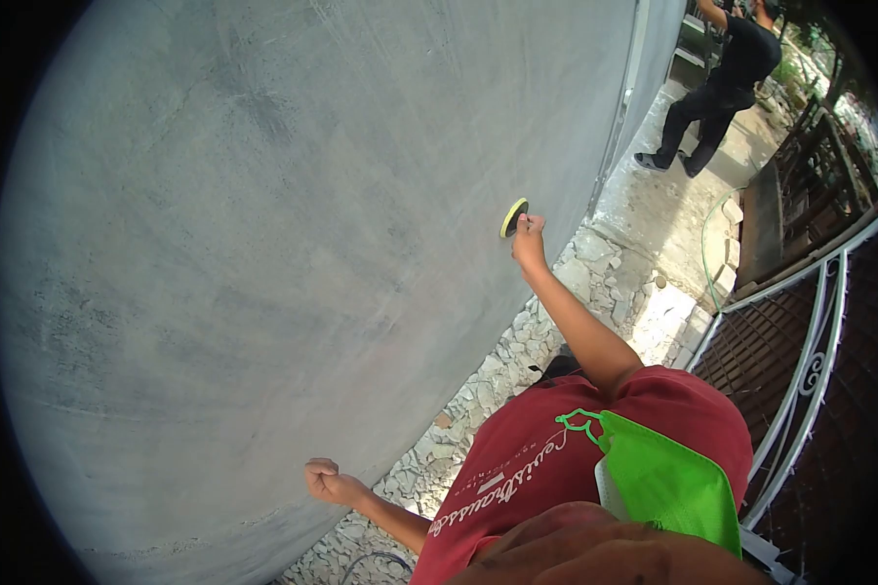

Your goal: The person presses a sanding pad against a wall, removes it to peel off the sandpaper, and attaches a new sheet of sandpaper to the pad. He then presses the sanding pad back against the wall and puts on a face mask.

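Left hand (324,481) clenched, empty, close to grey wall (263,244). Right hand (528,241) gripped yellow-green disc (513,216), pressed flat against wall, arm stretched out. Rubble (517,351) along base. Farther right, another person (717,88) on path.

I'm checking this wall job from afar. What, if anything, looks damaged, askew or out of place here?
Nothing stands out. The right hand presses a yellow-edged pad flat against the grey wall; the left hand is a bare fist. The wall shows only faint mottling, and the rubble strip lies along its base.
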`<state>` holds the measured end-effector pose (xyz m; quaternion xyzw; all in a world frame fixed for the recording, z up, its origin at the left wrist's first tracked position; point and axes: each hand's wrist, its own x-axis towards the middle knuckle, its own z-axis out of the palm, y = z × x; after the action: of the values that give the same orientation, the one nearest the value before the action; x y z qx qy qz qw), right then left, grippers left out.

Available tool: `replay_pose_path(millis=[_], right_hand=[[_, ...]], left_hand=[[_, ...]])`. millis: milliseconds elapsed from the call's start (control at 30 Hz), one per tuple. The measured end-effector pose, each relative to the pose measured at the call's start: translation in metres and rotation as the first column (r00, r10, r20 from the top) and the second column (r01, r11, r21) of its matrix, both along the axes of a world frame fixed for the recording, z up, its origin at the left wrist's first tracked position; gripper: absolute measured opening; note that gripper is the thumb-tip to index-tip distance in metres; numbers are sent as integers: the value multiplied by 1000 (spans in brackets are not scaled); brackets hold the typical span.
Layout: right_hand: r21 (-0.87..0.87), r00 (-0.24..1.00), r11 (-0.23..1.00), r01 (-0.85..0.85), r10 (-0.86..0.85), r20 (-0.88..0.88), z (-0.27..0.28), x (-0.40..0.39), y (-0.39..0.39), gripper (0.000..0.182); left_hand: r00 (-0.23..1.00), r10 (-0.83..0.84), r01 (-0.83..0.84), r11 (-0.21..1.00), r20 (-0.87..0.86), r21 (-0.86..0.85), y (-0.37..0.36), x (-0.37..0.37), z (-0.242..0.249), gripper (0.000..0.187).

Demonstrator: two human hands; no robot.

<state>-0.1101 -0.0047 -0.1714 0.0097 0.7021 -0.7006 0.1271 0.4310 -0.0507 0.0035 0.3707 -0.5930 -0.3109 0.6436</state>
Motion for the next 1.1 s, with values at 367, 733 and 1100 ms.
replay_pose_path(millis=[367,733,1100], right_hand=[[-144,978,987,-78,104,181,59,32,9,33],[-222,971,968,-115,157,182,69,60,13,32],[-301,950,951,-72,157,271,79,74,13,33]], left_hand=[[999,-42,42,999,-7,4,0,-2,5,16],[1000,-16,17,999,-20,48,12,11,3,16],[999,-38,38,999,15,30,12,13,4,17]])
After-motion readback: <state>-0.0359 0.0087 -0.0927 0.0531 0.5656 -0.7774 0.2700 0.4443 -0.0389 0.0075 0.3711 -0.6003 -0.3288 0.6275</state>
